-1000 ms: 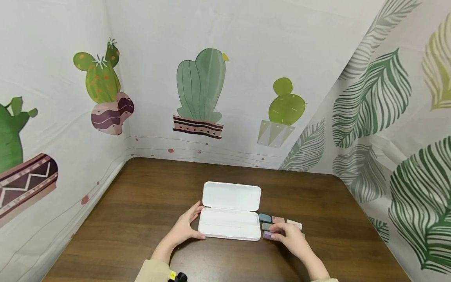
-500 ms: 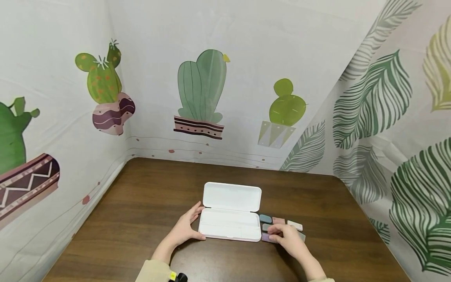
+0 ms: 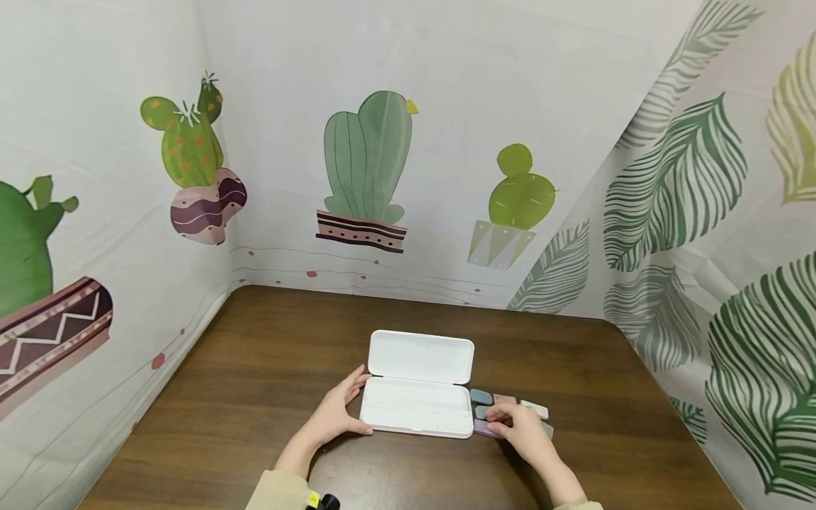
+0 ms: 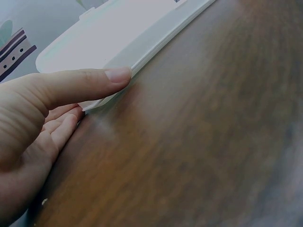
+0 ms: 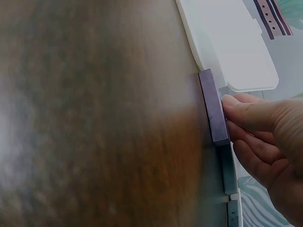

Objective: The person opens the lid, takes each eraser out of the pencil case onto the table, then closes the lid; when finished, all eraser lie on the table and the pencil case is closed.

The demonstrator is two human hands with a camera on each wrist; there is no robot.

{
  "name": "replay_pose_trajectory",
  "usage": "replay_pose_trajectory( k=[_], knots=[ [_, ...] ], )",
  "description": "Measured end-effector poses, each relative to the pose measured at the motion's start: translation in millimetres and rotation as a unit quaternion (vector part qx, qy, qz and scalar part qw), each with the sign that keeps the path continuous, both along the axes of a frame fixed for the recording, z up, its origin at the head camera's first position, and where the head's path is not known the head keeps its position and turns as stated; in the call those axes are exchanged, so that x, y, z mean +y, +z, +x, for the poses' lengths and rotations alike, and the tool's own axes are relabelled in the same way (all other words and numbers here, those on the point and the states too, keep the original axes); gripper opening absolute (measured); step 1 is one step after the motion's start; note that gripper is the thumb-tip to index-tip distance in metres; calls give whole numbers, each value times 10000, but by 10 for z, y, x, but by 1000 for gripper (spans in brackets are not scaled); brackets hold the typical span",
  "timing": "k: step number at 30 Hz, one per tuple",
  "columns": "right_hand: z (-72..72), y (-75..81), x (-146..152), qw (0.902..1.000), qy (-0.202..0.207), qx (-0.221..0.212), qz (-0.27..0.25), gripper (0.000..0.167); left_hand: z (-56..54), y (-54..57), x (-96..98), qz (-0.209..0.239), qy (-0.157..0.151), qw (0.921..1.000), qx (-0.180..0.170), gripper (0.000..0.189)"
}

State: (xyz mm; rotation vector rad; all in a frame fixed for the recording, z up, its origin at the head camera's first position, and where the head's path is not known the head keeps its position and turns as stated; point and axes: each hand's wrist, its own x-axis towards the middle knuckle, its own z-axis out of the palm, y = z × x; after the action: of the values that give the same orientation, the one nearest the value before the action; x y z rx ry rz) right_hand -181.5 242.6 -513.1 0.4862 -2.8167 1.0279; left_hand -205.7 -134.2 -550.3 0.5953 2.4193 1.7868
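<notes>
A white pencil case (image 3: 417, 418) lies opened on the table, its lid (image 3: 421, 356) tipped back. My left hand (image 3: 338, 407) holds the case's left end, with the thumb along the front edge and the fingers at the side and back corner. To the right of the case, a purple block (image 5: 215, 109) lies flat with one end close to the case. My right hand (image 3: 525, 428) has bent fingers over the block, thumb and fingertips together at its upper edge. A grey block (image 3: 481, 411) is just behind it, partly covered by the fingers.
Behind these lie a teal block (image 3: 481, 397), a pink block (image 3: 505, 399) and a white block (image 3: 535, 409). A grey-green block (image 3: 547, 429) shows past the right hand. The brown table (image 3: 306, 326) meets a cactus-printed cloth (image 3: 446, 127) at the back.
The purple block has shifted slightly left toward the pencil case, and more of it shows beside the right fingers. The left hand stays at the case.
</notes>
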Motion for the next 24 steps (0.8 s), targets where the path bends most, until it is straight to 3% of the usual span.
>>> replay_pose_trajectory(
  k=[8, 16, 21, 24],
  knots=[
    [-36, 3, 32, 9998, 139, 34, -129, 11, -4, -2, 0, -19, 21, 10000, 6, 118],
    [-164, 121, 20, 9975, 22, 182, -688, 14, 2, 3, 0, -2, 1, 10000, 22, 118],
    [-307, 232, 13, 9919, -40, -305, -1231, 23, 2, 4, -3, 29, 1, 10000, 9, 118],
    [-396, 293, 9, 9901, -132, -573, -1271, 30, 4, 11, -2, 44, 7, 10000, -14, 118]
  ],
)
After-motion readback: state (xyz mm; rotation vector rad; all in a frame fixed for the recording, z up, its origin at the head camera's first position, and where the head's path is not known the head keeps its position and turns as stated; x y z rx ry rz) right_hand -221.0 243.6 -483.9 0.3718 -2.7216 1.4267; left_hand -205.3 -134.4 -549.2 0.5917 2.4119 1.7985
